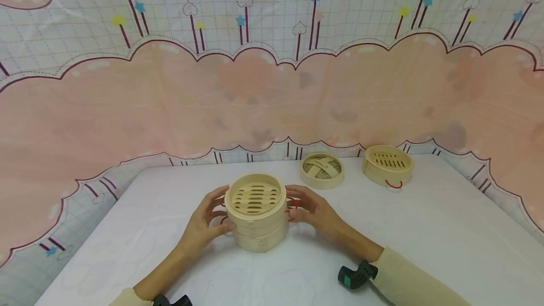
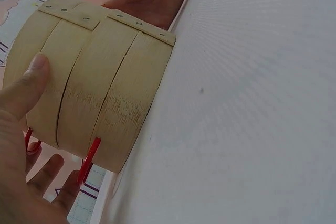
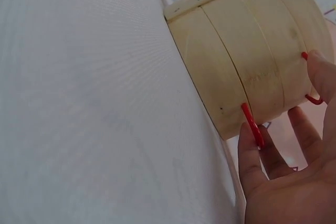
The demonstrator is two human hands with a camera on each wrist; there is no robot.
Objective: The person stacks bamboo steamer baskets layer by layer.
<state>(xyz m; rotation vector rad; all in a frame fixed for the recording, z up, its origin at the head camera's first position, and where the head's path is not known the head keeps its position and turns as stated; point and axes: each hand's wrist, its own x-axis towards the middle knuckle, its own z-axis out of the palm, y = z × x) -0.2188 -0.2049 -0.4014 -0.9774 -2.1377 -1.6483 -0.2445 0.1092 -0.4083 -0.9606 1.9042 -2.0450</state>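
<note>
Two bamboo steamer baskets (image 1: 260, 233) stand stacked upright on the white table, slotted base showing inside the upper one. My left hand (image 1: 199, 225) grips the stack's left side, its thumb (image 2: 32, 80) laid along the wall and the fingers behind. On the opposite side, my right hand (image 1: 316, 209) holds the stack between thumb and fingers. Red loop handles (image 3: 252, 124) stick out of the walls beside the fingers of both hands. In the right wrist view, the seam between the baskets (image 3: 210, 40) runs close and even.
Behind the stack, to the right, lies a round bamboo lid (image 1: 321, 183) with a woven, crossed-strip top. Farther right is another slotted steamer basket (image 1: 388, 174) with a red handle. A patterned cloth (image 1: 255, 103) hangs beyond the back edge of the white table (image 1: 170, 188).
</note>
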